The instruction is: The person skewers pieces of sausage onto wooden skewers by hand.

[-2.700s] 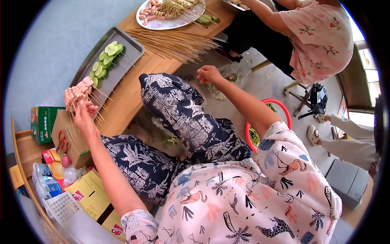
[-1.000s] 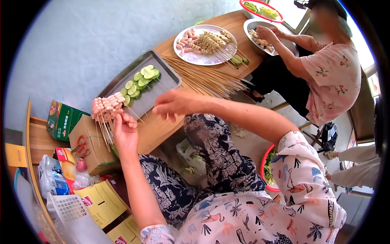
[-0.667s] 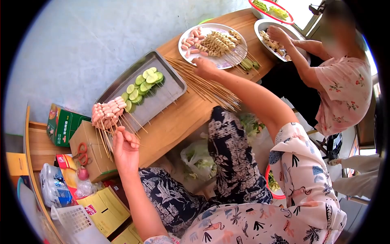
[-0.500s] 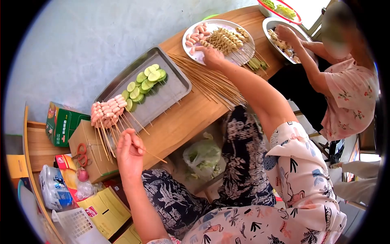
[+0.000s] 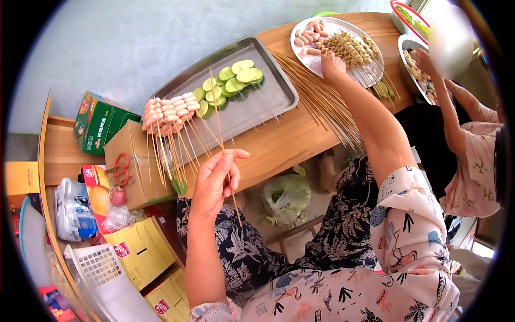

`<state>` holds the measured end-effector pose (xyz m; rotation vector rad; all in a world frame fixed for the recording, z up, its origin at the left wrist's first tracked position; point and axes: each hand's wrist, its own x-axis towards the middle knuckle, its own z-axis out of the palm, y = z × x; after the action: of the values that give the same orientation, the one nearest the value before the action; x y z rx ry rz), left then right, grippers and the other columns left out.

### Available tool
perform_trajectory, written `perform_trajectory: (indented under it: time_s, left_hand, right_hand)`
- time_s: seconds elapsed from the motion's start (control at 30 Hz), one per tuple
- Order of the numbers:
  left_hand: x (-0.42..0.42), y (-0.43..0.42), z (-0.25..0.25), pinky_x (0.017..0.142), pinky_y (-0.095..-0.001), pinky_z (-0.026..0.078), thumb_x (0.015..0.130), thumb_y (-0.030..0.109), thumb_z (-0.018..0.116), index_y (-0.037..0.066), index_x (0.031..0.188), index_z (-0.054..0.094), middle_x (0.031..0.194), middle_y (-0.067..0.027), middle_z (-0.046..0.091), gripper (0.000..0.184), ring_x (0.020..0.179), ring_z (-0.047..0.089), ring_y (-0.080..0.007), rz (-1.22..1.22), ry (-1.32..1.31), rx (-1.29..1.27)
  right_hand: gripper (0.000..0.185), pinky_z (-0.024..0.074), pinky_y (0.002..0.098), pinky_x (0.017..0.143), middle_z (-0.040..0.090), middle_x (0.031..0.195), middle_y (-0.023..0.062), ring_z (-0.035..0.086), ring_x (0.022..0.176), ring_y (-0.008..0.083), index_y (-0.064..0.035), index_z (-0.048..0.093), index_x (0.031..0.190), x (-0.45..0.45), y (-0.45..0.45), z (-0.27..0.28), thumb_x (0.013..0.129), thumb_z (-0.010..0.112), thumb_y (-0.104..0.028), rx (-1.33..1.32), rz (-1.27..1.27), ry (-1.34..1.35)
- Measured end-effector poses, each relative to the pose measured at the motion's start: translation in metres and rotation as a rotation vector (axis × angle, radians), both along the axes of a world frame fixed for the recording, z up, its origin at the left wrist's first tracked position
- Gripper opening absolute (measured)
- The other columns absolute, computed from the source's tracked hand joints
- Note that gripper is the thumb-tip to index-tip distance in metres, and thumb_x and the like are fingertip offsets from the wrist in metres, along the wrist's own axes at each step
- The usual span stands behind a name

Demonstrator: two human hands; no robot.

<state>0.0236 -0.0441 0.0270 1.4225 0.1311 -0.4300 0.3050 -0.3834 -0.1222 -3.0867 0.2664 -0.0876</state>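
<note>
My left hand [image 5: 217,180] is closed on a bare bamboo skewer [image 5: 216,115], which stands nearly upright and crosses in front of the tray. Over the left edge of a round white plate [image 5: 369,81], my right hand [image 5: 333,64] has its fingers curled down; their tips are hidden, so I cannot make out what is in them. Small pink sausages [image 5: 308,37] lie on the plate beside these fingers. Several skewers of spiral-cut beige food [image 5: 348,48] fill its middle. A metal tray [image 5: 252,118] bears skewered green slices [image 5: 236,85] and, at its near-left end, skewered sausages [image 5: 170,111].
Loose bamboo skewers [image 5: 316,96] lie between tray and plate. A co-worker's hand [image 5: 425,61] is in a metal bowl [image 5: 405,45] at the right. Cardboard boxes [image 5: 129,153], scissors [image 5: 122,169] and a white basket [image 5: 99,263] stand at the left. Below hangs a plastic bag [image 5: 287,198].
My left hand has raised and turned the skewer from a low slant to nearly upright. My right hand's fingers have curled in at the plate. The whole view has shifted, moving the table rightward.
</note>
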Motion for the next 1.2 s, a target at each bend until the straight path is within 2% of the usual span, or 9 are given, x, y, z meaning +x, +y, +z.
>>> perform_trajectory:
  time_s: [0.1,0.17,0.2,0.3,0.4,0.5,0.6,0.73,1.2]
  left_hand:
    - [0.0,0.001,0.0,0.042,-0.0151,0.026,0.101,0.032,0.042,-0.003,0.11,0.057,0.058,0.0027,0.045,0.039,0.047,0.035,-0.0014,-0.029,-0.013,-0.005]
    - [-0.001,0.001,0.0,0.042,-0.0147,0.026,0.101,0.032,0.042,-0.003,0.11,0.057,0.059,0.0031,0.045,0.039,0.047,0.036,-0.0012,-0.05,0.007,0.005]
    - [-0.001,0.0,0.001,0.042,-0.0147,0.027,0.101,0.032,0.043,-0.004,0.11,0.057,0.058,0.0034,0.045,0.039,0.047,0.036,-0.0011,-0.059,-0.006,0.003]
    - [-0.001,-0.004,0.004,0.041,-0.015,0.027,0.1,0.032,0.044,-0.004,0.11,0.057,0.057,0.0036,0.044,0.039,0.047,0.036,-0.0011,-0.082,-0.016,-0.014]
    - [-0.003,-0.004,0.001,0.041,-0.0152,0.027,0.1,0.032,0.044,-0.004,0.11,0.058,0.056,0.0033,0.045,0.04,0.046,0.036,-0.0012,-0.121,-0.061,-0.012]
    - [-0.005,-0.008,0.002,0.04,-0.0153,0.026,0.1,0.032,0.045,-0.004,0.11,0.058,0.056,0.0029,0.045,0.04,0.045,0.036,-0.0013,-0.181,-0.062,-0.032]
    - [-0.01,-0.007,0.004,0.04,-0.0146,0.028,0.1,0.033,0.045,-0.002,0.109,0.06,0.058,0.004,0.047,0.039,0.046,0.038,-0.0005,-0.259,-0.052,-0.073]
    - [-0.014,-0.004,-0.002,0.039,-0.0153,0.03,0.099,0.034,0.046,-0.004,0.108,0.06,0.056,0.0019,0.049,0.041,0.045,0.04,-0.0016,-0.37,-0.02,-0.115]
    - [-0.012,-0.003,0.001,0.039,-0.0145,0.031,0.099,0.032,0.047,-0.005,0.109,0.059,0.057,0.0004,0.052,0.04,0.044,0.042,-0.0022,-0.39,0.002,-0.141]
  right_hand:
    - [0.024,0.0518,0.0382,0.085,0.062,0.114,0.0122,0.061,0.107,0.0288,-0.0091,0.066,0.106,-0.007,-0.005,0.004,0.083,0.062,-0.013,-0.062,0.061,-0.007]
    - [0.021,0.0526,0.0348,0.079,0.067,0.097,0.0115,0.065,0.097,0.0244,-0.0102,0.067,0.1,0.002,-0.013,-0.001,0.079,0.064,-0.012,0.329,0.104,0.028]
    - [0.016,0.0519,0.0318,0.068,0.067,0.081,0.0092,0.065,0.078,0.0192,-0.0066,0.066,0.092,0.0,-0.009,0.01,0.078,0.065,-0.013,0.856,-0.071,0.128]
    - [0.015,0.0463,0.0273,0.064,0.066,0.087,0.0065,0.059,0.074,0.0154,-0.0086,0.064,0.084,-0.014,0.006,0.038,0.085,0.06,-0.023,1.92,-0.186,0.172]
    - [0.032,0.0422,0.0278,0.061,0.063,0.093,0.0096,0.055,0.069,0.0173,-0.0018,0.058,0.098,-0.04,0.039,0.081,0.097,0.047,-0.032,2.351,-0.168,0.228]
    - [0.029,0.0441,0.0298,0.06,0.061,0.102,0.0162,0.058,0.072,0.0197,0.0015,0.047,0.116,-0.07,0.07,0.093,0.098,0.041,-0.021,2.581,-0.084,0.265]
    - [0.025,0.0539,0.0367,0.075,0.058,0.111,0.0205,0.064,0.093,0.0293,0.0035,0.044,0.115,-0.119,0.101,0.119,0.091,0.044,-0.005,2.536,-0.037,0.276]
    - [0.033,0.0498,0.0397,0.092,0.055,0.121,0.0196,0.059,0.107,0.0284,0.0047,0.043,0.124,-0.148,0.114,0.127,0.097,0.041,-0.014,2.426,0.057,0.227]
    - [0.031,0.0458,0.0418,0.101,0.056,0.116,0.0191,0.057,0.11,0.0286,0.0101,0.045,0.117,-0.146,0.116,0.132,0.097,0.047,-0.013,2.604,0.217,0.152]
